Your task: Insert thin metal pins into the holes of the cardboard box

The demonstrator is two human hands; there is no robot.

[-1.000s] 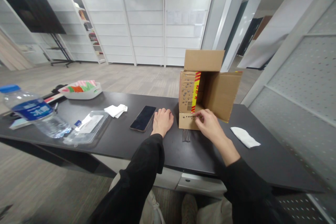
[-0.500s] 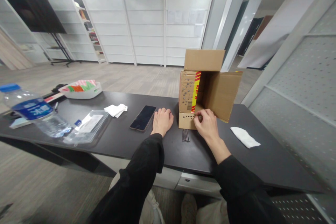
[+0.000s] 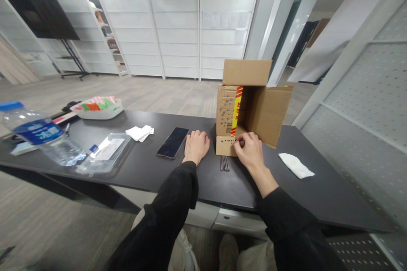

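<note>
An open cardboard box [image 3: 225, 110] stands on the dark desk, with a row of small holes in its low front flap and several dark dots on its left side. At the flap's right part, my right hand [image 3: 249, 149] is closed in a pinch; what its fingertips hold is too small to name. My left hand [image 3: 196, 146] rests on the desk between the black phone [image 3: 173, 142] and the box, its fingers curled, and what is under them is hidden. Several thin metal rods or screws [image 3: 224, 163] lie side by side just in front of the flap.
A water bottle [image 3: 43, 133], a clear plastic case [image 3: 106, 154] and a white tray of colourful packets [image 3: 98, 110] are on the left. Folded tissue [image 3: 140, 133] lies behind the case. Another white tissue [image 3: 295, 165] lies to the right. A perforated panel [image 3: 365, 106] borders the right side.
</note>
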